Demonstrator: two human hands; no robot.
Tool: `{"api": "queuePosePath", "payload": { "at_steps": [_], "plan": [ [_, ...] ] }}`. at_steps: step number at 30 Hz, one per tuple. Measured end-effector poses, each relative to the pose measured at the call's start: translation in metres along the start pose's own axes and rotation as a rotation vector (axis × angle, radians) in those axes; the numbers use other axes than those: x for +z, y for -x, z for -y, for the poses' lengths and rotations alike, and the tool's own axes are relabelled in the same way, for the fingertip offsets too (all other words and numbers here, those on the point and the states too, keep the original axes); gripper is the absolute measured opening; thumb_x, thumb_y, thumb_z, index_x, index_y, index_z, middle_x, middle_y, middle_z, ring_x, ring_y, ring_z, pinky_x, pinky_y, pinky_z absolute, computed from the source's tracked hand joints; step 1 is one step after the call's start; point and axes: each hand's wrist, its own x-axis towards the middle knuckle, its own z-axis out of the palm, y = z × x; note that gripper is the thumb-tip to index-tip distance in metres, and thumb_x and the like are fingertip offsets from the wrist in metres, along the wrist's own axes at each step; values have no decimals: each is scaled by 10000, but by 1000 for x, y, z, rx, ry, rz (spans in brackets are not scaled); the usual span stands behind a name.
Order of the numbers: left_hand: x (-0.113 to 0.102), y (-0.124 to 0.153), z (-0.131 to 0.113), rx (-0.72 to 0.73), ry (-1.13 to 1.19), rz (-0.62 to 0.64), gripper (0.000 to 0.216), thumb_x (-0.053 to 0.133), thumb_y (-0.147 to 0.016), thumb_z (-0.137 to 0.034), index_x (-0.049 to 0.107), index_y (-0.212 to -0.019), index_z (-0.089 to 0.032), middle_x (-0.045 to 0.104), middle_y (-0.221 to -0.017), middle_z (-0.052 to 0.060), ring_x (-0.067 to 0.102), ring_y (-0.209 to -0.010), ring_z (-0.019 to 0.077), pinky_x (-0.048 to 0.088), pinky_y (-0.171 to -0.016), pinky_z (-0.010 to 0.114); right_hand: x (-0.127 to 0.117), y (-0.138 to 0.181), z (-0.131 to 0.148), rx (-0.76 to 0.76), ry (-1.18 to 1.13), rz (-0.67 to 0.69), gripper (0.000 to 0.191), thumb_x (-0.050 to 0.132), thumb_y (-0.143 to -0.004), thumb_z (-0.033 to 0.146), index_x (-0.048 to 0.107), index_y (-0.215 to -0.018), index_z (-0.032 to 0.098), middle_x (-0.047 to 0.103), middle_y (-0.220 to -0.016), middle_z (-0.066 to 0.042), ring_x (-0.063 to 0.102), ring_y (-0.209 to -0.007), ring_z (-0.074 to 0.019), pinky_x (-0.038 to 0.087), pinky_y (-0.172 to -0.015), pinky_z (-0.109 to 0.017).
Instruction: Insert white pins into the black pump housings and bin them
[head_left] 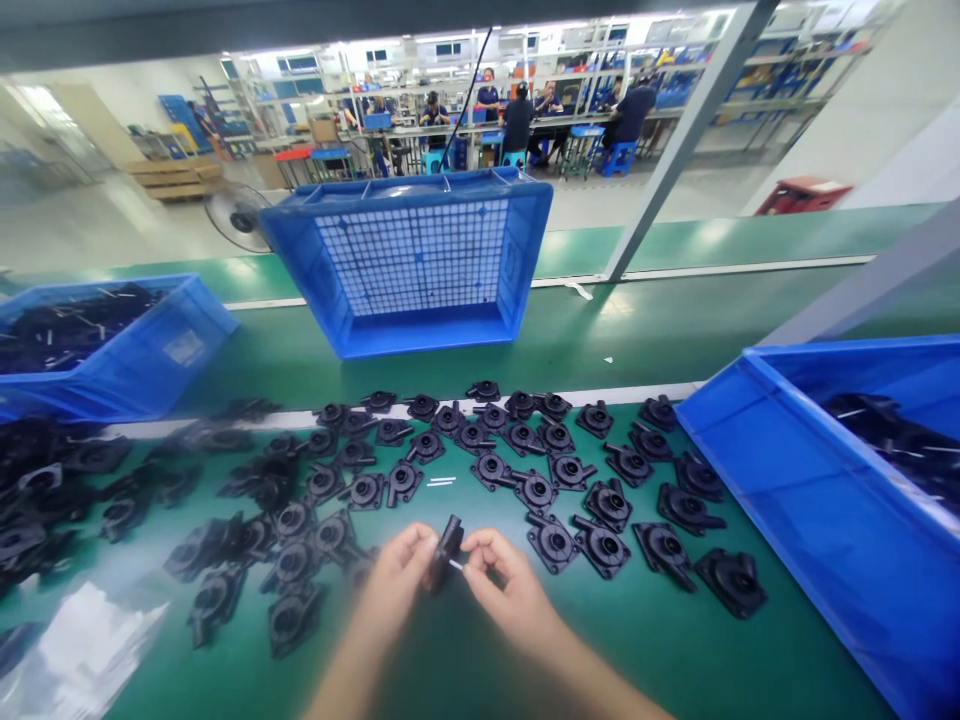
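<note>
My left hand is closed on a small black plastic pump housing, held on edge just above the green table. My right hand pinches a thin white pin against that housing. Several more black housings lie spread face-up across the table beyond my hands. Two loose white pins lie among them.
A blue crate with black parts sits at the right, another blue bin of black parts at the left. A tilted blue crate stands at the back. A clear plastic bag lies at lower left. Other people work far behind.
</note>
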Motion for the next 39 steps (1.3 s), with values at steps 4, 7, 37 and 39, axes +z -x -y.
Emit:
{"api": "queuePosePath", "payload": {
  "at_steps": [4, 7, 37, 39],
  "plan": [
    [2, 0, 0, 5, -11, -10, 370, 526, -809, -509, 474, -704, -158, 443, -555, -42, 392, -521, 75, 315, -531, 198, 1, -1, -2, 24, -29, -1, 115, 486, -864, 216, 495, -977, 196, 463, -657, 53, 454, -612, -94, 372, -616, -211],
    [5, 0, 1, -9, 5, -6, 388, 533, -799, -523, 473, -690, -155, 438, -531, -46, 389, -501, 70, 311, -516, 194, 2, -2, -3, 42, -49, 0, 113, 489, -875, 258, 488, -965, 190, 442, -648, 55, 435, -603, -93, 366, -614, -216],
    [-6, 1, 7, 323, -574, -305, 209, 750, -632, -372, 712, -787, -237, 532, -554, 27, 461, -562, 165, 344, -639, 259, -13, -11, -3, -45, 30, -216, 277, 414, -927, 418, 525, -867, 172, 478, -655, 15, 463, -619, -115, 373, -597, -239],
    [-4, 2, 8, 334, -551, -387, 215, 776, -596, -372, 718, -751, -235, 526, -531, 28, 455, -551, 165, 351, -660, 263, -14, -10, -3, -45, 38, -233, 281, 413, -926, 422, 526, -865, 172, 480, -657, 13, 466, -620, -117, 375, -596, -238]
  ]
}}
